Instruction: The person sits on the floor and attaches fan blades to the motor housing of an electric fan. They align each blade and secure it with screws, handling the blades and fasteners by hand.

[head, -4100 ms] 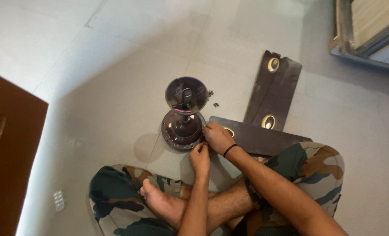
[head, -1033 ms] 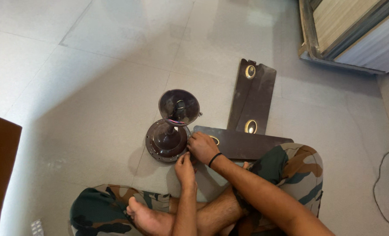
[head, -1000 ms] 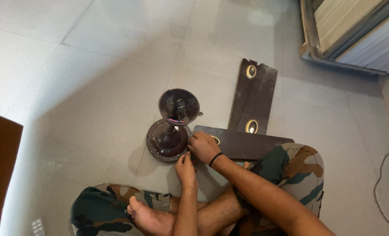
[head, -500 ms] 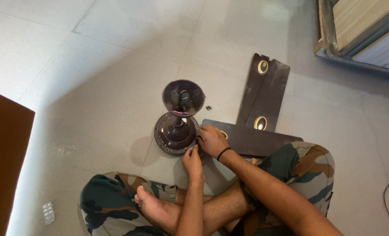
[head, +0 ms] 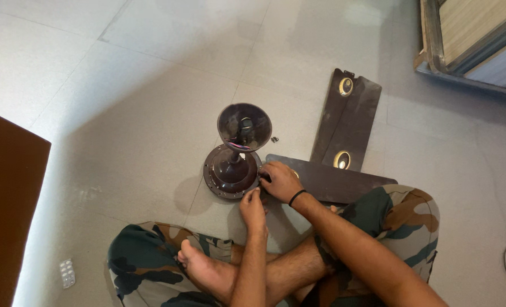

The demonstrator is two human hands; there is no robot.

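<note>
Just ahead of the fingers of both hands, a dark brown ceiling fan motor [head: 230, 172] stands on the grey tiled floor [head: 122, 96], its round housing down and its cup-shaped canopy [head: 244, 125] up on the short rod above it. The right hand [head: 279, 181] lies at the right edge of the housing, where the root of a dark brown fan blade [head: 332, 181] meets the rim; its fingers [head: 267, 170] are curled in narrow over that joint and touch it, but whether they pinch something small cannot be told, as the hand hides the spot. A black band sits on that wrist. The left hand [head: 253, 207] is just below and beside it, its fingers [head: 249, 195] bunched close together with the tips against the housing's near rim; what they hold, if anything, is too small to tell.

The blade under the right hand runs off to the right, flat on the floor, toward the knee in camouflage trousers [head: 401, 213]. Beyond the fingers and to their right, two more blades [head: 348, 122] lie stacked, each with a gold oval mark. A few small dark screws [head: 274, 139] rest on the floor just right of the canopy, apart from both hands.

Well to the left of the fingers stands a brown wooden panel [head: 5, 204], with a small blister strip of tablets [head: 67, 273] near its lower corner. The person sits cross-legged, a bare foot [head: 204, 267] below the left forearm.
</note>
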